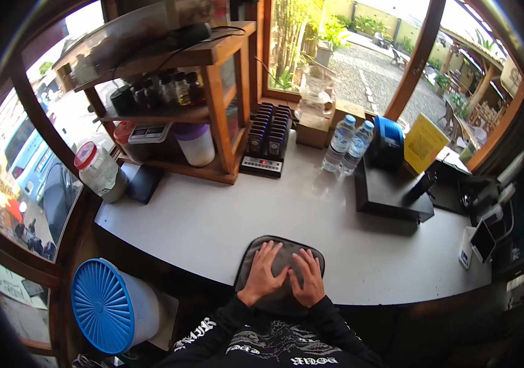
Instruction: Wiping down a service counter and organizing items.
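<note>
A dark, flat case with rounded corners [285, 246] lies at the near edge of the white counter [206, 211], partly over it, close to my body. My left hand [264, 273] rests on its left half, palm down with fingers spread. On the right half lies my right hand [307, 277], its fingers also apart. The two thumbs nearly meet in the middle; whether they touch is hard to tell. Neither hand grips anything. The hands hide much of the case's upper face.
A wooden shelf [222, 110] holds bottles and tubs. Behind the counter's middle stand a rack of black pagers [268, 138] and two water bottles [342, 145]. To the right are a black cash drawer [393, 193] and a small card terminal [475, 244]. A blue-lidded bucket [103, 306] stands lower left.
</note>
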A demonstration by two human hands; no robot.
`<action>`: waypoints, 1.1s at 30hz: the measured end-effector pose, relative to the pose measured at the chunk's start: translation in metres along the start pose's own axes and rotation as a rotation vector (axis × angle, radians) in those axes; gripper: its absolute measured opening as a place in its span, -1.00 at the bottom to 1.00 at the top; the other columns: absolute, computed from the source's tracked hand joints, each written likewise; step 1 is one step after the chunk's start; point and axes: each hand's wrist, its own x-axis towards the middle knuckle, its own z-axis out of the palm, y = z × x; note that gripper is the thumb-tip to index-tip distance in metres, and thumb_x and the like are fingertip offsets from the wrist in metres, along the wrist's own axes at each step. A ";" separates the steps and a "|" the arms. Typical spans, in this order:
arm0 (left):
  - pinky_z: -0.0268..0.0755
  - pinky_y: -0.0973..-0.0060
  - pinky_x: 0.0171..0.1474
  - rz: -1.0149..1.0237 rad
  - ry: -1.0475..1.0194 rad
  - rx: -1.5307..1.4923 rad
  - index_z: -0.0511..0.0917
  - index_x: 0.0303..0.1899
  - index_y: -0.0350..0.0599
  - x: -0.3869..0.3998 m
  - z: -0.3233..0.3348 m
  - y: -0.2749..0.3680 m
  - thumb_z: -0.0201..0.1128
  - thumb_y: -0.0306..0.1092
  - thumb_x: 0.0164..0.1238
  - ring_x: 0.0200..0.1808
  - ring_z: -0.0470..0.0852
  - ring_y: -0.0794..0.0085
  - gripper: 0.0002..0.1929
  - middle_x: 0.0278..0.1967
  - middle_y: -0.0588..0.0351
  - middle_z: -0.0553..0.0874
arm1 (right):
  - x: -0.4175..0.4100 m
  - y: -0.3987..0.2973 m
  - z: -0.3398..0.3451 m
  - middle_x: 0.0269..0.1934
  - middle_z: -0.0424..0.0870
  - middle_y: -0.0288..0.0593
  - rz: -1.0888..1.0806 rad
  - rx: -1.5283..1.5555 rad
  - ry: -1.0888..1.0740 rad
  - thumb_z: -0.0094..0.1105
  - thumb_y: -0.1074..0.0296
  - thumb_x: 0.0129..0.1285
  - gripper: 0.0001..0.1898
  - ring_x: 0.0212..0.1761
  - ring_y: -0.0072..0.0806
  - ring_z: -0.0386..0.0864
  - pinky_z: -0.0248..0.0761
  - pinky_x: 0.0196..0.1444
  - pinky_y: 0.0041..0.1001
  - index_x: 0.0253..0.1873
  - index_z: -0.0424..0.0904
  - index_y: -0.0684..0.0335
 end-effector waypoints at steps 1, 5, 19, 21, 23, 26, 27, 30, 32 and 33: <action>0.03 -0.02 0.60 -0.012 0.046 -0.117 0.40 0.47 -0.13 -0.004 -0.009 -0.002 0.43 -0.16 0.36 0.61 0.18 -0.15 -0.31 0.52 -0.29 0.33 | 0.004 0.008 0.016 0.60 0.22 0.08 0.031 -0.178 -0.181 0.22 -0.05 0.44 -0.39 0.68 0.03 0.07 -0.18 0.60 0.29 0.52 0.41 -0.06; 0.26 0.09 0.51 -0.012 0.249 -0.139 0.57 0.26 -0.16 -0.011 -0.072 -0.024 0.44 -0.28 0.37 0.49 0.40 -0.13 -0.52 0.38 -0.23 0.53 | 0.061 0.029 0.044 0.65 0.11 0.05 0.052 -0.555 -0.186 0.18 -0.36 0.34 -0.18 0.71 -0.03 0.02 -0.30 0.62 0.28 0.60 0.31 -0.13; 0.44 0.20 0.37 -0.063 0.568 -0.152 0.66 0.04 -0.19 -0.043 -0.172 -0.073 0.40 -0.39 0.39 0.32 0.61 0.00 -0.75 0.21 -0.13 0.67 | 0.169 -0.068 0.185 0.65 0.09 0.14 -0.241 -0.512 -0.317 0.13 -0.30 0.40 -0.18 0.70 0.05 0.02 -0.22 0.62 0.25 0.61 0.26 0.06; 0.44 0.19 0.37 -0.062 0.565 -0.158 0.66 0.07 -0.20 -0.039 -0.172 -0.076 0.40 -0.37 0.40 0.34 0.58 -0.02 -0.72 0.24 -0.17 0.65 | 0.166 -0.082 0.209 0.67 0.03 0.12 -0.360 -0.526 -0.375 0.11 -0.26 0.40 -0.17 0.73 0.02 -0.07 -0.23 0.63 0.24 0.64 0.19 0.05; 0.39 0.15 0.42 -0.131 0.584 -0.122 0.57 0.22 -0.20 -0.031 -0.162 -0.082 0.40 -0.32 0.42 0.44 0.47 -0.09 -0.59 0.34 -0.29 0.53 | 0.155 -0.089 0.228 0.68 -0.02 0.11 -0.524 -0.430 -0.534 0.09 -0.19 0.42 -0.18 0.74 0.00 -0.11 -0.25 0.64 0.23 0.67 0.13 0.00; 0.02 -0.14 0.55 -0.290 0.506 0.067 0.38 0.46 -0.17 -0.023 -0.150 -0.115 0.24 -0.02 0.52 0.56 0.22 -0.22 -0.37 0.49 -0.37 0.32 | 0.160 -0.089 0.238 0.67 0.01 0.11 -0.522 -0.157 -0.559 0.08 0.06 0.45 -0.30 0.72 0.07 -0.08 -0.19 0.65 0.17 0.63 0.19 0.06; -0.14 -0.23 0.58 -0.411 0.470 0.250 0.33 0.50 -0.16 -0.018 -0.150 -0.125 0.16 0.10 0.55 0.59 0.16 -0.24 -0.31 0.52 -0.35 0.28 | 0.164 -0.084 0.234 0.66 0.05 0.13 -0.462 -0.014 -0.533 0.13 0.14 0.44 -0.32 0.71 0.11 -0.05 -0.16 0.65 0.16 0.61 0.24 0.09; -0.24 -0.25 0.60 -0.447 0.485 0.614 0.33 0.53 -0.12 -0.019 -0.185 -0.165 0.09 0.17 0.53 0.62 0.12 -0.17 -0.28 0.56 -0.30 0.25 | 0.166 -0.092 0.198 0.57 0.23 0.13 -0.383 -0.020 -0.375 0.15 0.46 0.38 -0.41 0.67 0.17 0.07 -0.06 0.62 0.15 0.51 0.38 0.16; -0.24 -0.25 0.60 -0.478 0.499 0.619 0.33 0.52 -0.13 -0.010 -0.197 -0.174 0.10 0.16 0.52 0.62 0.13 -0.16 -0.27 0.56 -0.30 0.26 | 0.160 -0.090 0.179 0.53 0.30 0.09 -0.264 -0.019 -0.305 0.09 0.56 0.40 -0.47 0.65 0.16 0.11 0.01 0.60 0.13 0.46 0.43 0.18; -0.24 -0.26 0.60 -0.523 0.514 0.690 0.33 0.53 -0.12 -0.004 -0.197 -0.177 0.10 0.17 0.52 0.62 0.13 -0.14 -0.27 0.56 -0.29 0.25 | 0.156 -0.090 0.172 0.53 0.30 0.09 -0.258 -0.020 -0.300 0.09 0.56 0.40 -0.47 0.65 0.16 0.11 0.01 0.60 0.13 0.46 0.43 0.18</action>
